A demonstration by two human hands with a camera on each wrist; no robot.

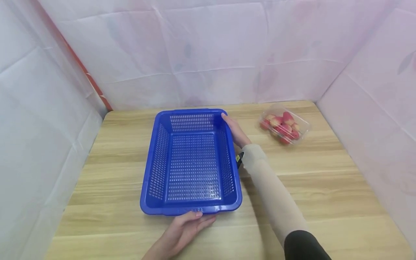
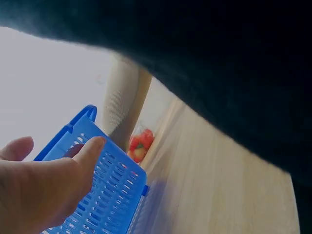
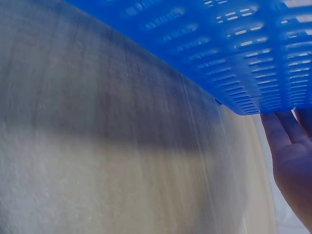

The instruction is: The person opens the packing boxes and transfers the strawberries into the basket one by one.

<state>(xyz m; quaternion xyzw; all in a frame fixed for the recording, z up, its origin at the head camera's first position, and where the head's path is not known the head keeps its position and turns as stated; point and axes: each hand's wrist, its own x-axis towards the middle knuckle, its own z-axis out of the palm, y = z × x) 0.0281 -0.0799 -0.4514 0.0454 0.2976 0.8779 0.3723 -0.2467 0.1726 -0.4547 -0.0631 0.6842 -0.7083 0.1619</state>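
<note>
An empty blue plastic basket (image 1: 195,162) with slotted walls and floor lies between both hands in the head view. My left hand (image 1: 182,233) holds the middle of its near side, thumb at the rim and fingers lower down. At the far right corner, my right hand (image 1: 235,131) grips the rim with the thumb on top, the other fingers outside the wall. The left wrist view has the left hand (image 2: 44,190) against the slotted end wall. From the right wrist, the basket's underside (image 3: 234,53) appears close over the table, with the right fingers (image 3: 278,129) along its edge.
A clear plastic box (image 1: 303,126) of small red and yellow fruits (image 1: 284,130) stands at the back right of the wooden table (image 1: 113,173). Pale floral cloth (image 1: 211,47) hangs behind the table and along both sides.
</note>
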